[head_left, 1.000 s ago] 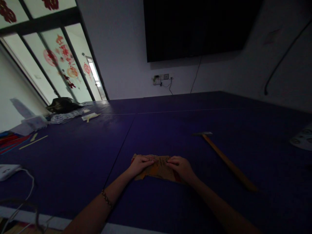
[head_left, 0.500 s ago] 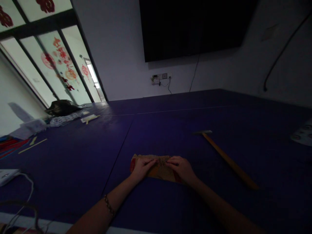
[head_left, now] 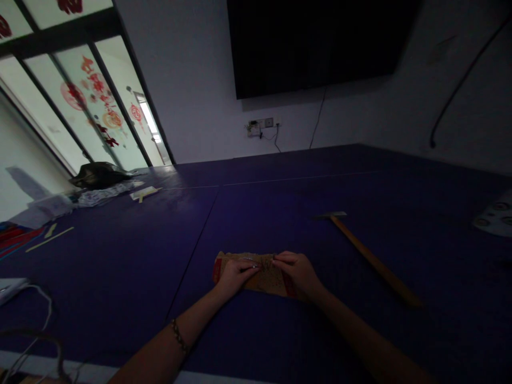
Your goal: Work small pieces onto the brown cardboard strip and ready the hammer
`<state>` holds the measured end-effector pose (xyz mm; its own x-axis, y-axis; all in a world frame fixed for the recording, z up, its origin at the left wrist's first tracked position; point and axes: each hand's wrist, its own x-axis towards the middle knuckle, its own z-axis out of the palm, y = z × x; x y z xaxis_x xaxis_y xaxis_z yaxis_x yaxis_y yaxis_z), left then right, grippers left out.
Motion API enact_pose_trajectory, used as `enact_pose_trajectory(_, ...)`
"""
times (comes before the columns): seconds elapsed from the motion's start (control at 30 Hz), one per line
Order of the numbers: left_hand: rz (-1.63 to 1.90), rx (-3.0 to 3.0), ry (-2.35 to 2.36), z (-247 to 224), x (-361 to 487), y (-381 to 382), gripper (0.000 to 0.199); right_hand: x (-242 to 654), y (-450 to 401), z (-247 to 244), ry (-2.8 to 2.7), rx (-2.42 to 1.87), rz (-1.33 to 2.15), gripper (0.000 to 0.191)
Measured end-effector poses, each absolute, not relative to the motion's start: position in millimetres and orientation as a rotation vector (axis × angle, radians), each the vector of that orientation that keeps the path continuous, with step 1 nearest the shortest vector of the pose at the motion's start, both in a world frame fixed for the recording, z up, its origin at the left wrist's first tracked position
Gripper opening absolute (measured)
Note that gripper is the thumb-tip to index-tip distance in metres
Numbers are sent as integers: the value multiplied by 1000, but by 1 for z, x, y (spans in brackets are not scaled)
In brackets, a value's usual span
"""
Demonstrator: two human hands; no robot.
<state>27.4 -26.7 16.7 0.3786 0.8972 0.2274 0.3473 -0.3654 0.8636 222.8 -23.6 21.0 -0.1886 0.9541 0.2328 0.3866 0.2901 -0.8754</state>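
A crumpled brown piece (head_left: 266, 285) with red ends, perhaps cardboard or a flattened paper packet, lies on the purple tabletop (head_left: 256, 213). Small dark bits (head_left: 265, 264) are gathered on its middle, too small to name. My left hand (head_left: 234, 276) rests on its left half, thumb and forefinger pinched together, with a tiny shiny speck at the tips. Over the right half, my right hand (head_left: 299, 271) is pinched too; what its fingertips hold is too small to make out. To the right lies a hammer (head_left: 372, 258) with a wooden handle, apart from both hands.
White cables (head_left: 48, 309) and a white device (head_left: 14, 288) are at the left edge. Red and blue strips (head_left: 18, 240), yellowish strips (head_left: 50, 238) and a black bag (head_left: 100, 175) lie farther back. A patterned item (head_left: 496, 216) sits at the right.
My right fingertips have shifted slightly up and away from the pile. My left hand stays nearly in place, with a shiny speck now visible at its fingertips. The camera view has shifted slightly.
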Motion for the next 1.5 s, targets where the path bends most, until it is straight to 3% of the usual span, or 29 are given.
enact_pose_trajectory(0.1,923,1905,1076,19,28,-27,20,222,-14,24,-1846,-1302,792,18)
enact_pose_trajectory(0.33,952,1889,1061,18,30,-27,21,227,6,32,-2040,-1142,1047,15)
enact_pose_trajectory(0.97,1114,1266,1173,20,43,-15,32,216,-11,16,-1992,-1067,960,9)
enact_pose_trajectory(1.27,1061,1687,1265,28,43,-29,22,216,-8,22,-1546,-1005,1137,14)
enact_pose_trajectory(1.5,977,1857,1209,20,42,-26,20,216,-8,19,-1607,-1055,1067,16)
